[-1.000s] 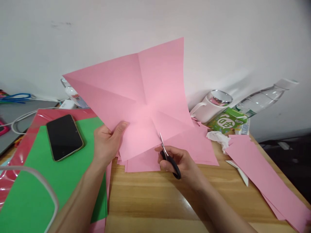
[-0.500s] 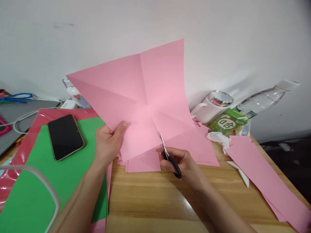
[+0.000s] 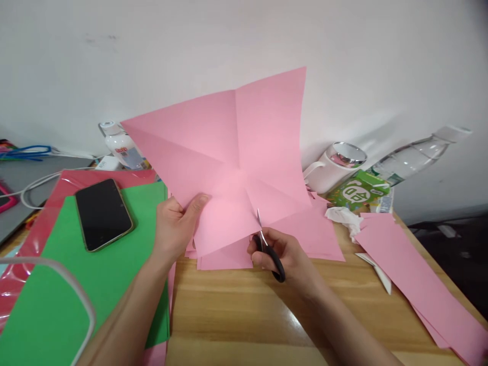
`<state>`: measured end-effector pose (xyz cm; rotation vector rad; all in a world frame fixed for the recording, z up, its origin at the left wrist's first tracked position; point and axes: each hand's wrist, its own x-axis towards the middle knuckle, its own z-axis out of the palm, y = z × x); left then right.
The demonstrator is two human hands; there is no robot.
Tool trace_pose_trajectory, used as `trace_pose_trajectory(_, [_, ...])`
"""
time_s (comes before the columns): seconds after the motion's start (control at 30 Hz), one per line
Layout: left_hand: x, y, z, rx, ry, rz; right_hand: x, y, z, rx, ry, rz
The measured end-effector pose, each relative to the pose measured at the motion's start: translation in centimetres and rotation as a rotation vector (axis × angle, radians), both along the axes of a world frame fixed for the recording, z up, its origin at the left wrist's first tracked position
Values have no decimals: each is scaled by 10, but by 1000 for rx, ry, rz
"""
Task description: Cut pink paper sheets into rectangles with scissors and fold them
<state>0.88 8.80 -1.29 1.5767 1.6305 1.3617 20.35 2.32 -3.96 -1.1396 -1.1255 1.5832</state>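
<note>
A creased pink paper sheet (image 3: pixel 213 137) is held up over the table, its fold lines meeting near the middle. My left hand (image 3: pixel 177 223) pinches its lower left edge, thumb on the near face. In my right hand (image 3: pixel 284 254) is a pair of scissors (image 3: pixel 271 256) with black handles. Their blades point up at the sheet's lower edge, along the crease there; one blade shows in front of the paper. Behind and below the raised sheet lie more pink papers (image 3: pixel 320 236) on the wooden table.
Green paper (image 3: pixel 110 284) with a phone (image 3: pixel 103 214) on it lies at left, a white cable (image 3: pixel 72 284) before it. Pink strips (image 3: pixel 415 284) lie at right. A mug (image 3: pixel 330 170), a green packet (image 3: pixel 358 192), crumpled tissue (image 3: pixel 345 217) and bottles (image 3: pixel 414 157) stand or lie behind.
My left hand has moved right, shifting the pink sheet right and slightly down. The scissors moved slightly right and sit nearer the sheet's lower edge.
</note>
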Motion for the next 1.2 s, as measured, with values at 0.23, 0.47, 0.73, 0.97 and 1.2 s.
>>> trace_pose_trajectory(0.23, [1, 0, 1, -10, 1, 13, -1, 0, 0, 15, 17, -4])
trace_pose_trajectory(0.47, [0, -1, 1, -7, 26, 20, 0, 0, -2, 2, 24, -14])
trace_pose_trajectory(0.73, [0, -1, 2, -6, 27, 20, -2, 0, 3, -26, -8, -41])
trace_pose_trajectory(0.97, [0, 0, 0, 9, 19, 17, -3, 2, 5, -45, -22, -56])
trace_pose_trajectory(1.2, [1, -1, 2, 0, 10, 12, -2, 1, 0, -42, -13, -40])
